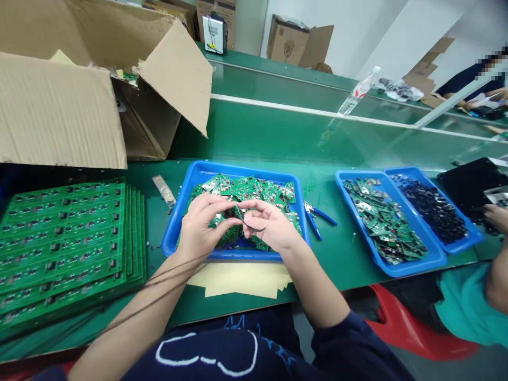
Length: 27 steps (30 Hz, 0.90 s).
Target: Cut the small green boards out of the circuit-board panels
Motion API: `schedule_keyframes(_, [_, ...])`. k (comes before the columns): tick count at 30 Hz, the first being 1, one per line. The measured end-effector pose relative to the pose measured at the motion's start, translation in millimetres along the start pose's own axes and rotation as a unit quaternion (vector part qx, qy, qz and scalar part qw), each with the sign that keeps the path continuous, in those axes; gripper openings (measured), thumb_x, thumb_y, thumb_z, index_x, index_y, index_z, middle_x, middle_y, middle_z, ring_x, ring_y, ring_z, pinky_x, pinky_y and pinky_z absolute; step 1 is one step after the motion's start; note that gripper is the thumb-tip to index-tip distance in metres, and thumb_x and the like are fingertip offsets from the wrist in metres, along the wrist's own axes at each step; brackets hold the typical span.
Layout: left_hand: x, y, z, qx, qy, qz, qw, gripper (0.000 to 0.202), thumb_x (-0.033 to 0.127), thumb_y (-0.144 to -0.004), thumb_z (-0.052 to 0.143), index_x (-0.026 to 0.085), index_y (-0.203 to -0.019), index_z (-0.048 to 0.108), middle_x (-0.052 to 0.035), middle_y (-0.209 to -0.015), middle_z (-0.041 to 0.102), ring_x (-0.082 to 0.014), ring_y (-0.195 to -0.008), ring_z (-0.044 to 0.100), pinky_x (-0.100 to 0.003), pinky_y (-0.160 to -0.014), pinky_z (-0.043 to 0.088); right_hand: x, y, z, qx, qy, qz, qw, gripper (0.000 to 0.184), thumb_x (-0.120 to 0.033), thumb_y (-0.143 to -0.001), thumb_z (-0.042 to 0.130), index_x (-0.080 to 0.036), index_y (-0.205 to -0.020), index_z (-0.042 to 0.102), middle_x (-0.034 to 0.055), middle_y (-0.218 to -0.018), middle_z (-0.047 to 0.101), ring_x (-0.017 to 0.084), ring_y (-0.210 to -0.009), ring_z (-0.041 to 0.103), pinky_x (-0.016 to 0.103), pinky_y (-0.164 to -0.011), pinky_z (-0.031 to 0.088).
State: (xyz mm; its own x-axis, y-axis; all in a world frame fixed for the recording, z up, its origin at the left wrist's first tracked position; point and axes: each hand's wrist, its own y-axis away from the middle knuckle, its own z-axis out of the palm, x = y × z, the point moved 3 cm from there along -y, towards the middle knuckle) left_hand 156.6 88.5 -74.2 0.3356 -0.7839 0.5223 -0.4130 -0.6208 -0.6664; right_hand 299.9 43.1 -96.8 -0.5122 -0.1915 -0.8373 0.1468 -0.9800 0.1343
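Above a blue tray (235, 256) heaped with small green circuit boards (257, 188), my two hands meet over its middle. My left hand (204, 222) pinches a small circuit board (240, 212), seen nearly edge-on, between thumb and fingers. From the other side, the closed fingers of my right hand (268, 222) grip the same piece. A thin dark strip shows by the right fingertips; what it belongs to is unclear. Cutting pliers with blue handles (317, 216) lie just right of the tray.
Large green panels (63, 233) are stacked on the left, below an open cardboard box (59, 111). Yellow paper (242, 280) lies before the tray. To the right are a tray of boards (391, 270) and a tray of black parts (436, 211), near another person's hand (498, 217).
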Motion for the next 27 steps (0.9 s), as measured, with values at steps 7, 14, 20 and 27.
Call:
schedule_keyframes(7, [0.9, -1.2, 0.7, -0.031, 0.101, -0.014, 0.994, 0.021, 0.032, -0.069, 0.071, 0.023, -0.088, 0.069, -0.0022, -0.082, 0.069, -0.0153, -0.077, 0.063, -0.035, -0.087, 0.047, 2.9, -2.6, -0.9, -0.011, 0.023, 0.007, 1.000, 0.027, -0.023, -0.065, 0.070, -0.019, -0.087, 0.054, -0.0071, -0.056, 0.053, 0.007, -0.049, 0.053, 0.022, -0.051, 0.045])
schedule_keyframes(14, [-4.1, 0.3, 5.6, -0.005, 0.214, -0.144, 0.966, 0.020, 0.030, -0.067, 0.071, 0.022, -0.086, 0.070, -0.0023, -0.079, 0.067, -0.0152, -0.075, 0.061, -0.029, -0.071, 0.049, -7.2, 6.0, 9.6, 0.074, 0.218, -0.236, 0.944, 0.022, -0.029, -0.076, 0.061, -0.021, -0.096, 0.054, 0.0006, -0.081, 0.057, 0.011, -0.074, 0.057, 0.026, -0.068, 0.050])
schedule_keyframes(20, [-6.6, 3.0, 12.4, 0.010, 0.286, -0.209, 0.935, 0.018, 0.025, -0.065, 0.072, 0.022, -0.083, 0.070, -0.0025, -0.080, 0.067, -0.0154, -0.077, 0.060, -0.031, -0.075, 0.048, -5.2, 5.0, 5.3, 0.097, 0.244, -0.211, 0.942, 0.014, -0.030, -0.075, 0.062, -0.019, -0.082, 0.058, 0.0011, -0.079, 0.062, 0.012, -0.073, 0.060, 0.027, -0.068, 0.053])
schedule_keyframes(27, [-4.3, 2.8, 12.1, 0.011, 0.304, -0.261, 0.916, 0.022, 0.026, -0.064, 0.073, 0.020, -0.085, 0.070, -0.0040, -0.086, 0.067, -0.0185, -0.087, 0.060, -0.035, -0.083, 0.046, -10.9, 6.1, 7.5, 0.088, 0.315, -0.255, 0.910, 0.006, -0.024, -0.076, 0.061, -0.020, -0.080, 0.060, 0.0021, -0.081, 0.060, 0.013, -0.076, 0.059, 0.027, -0.067, 0.053])
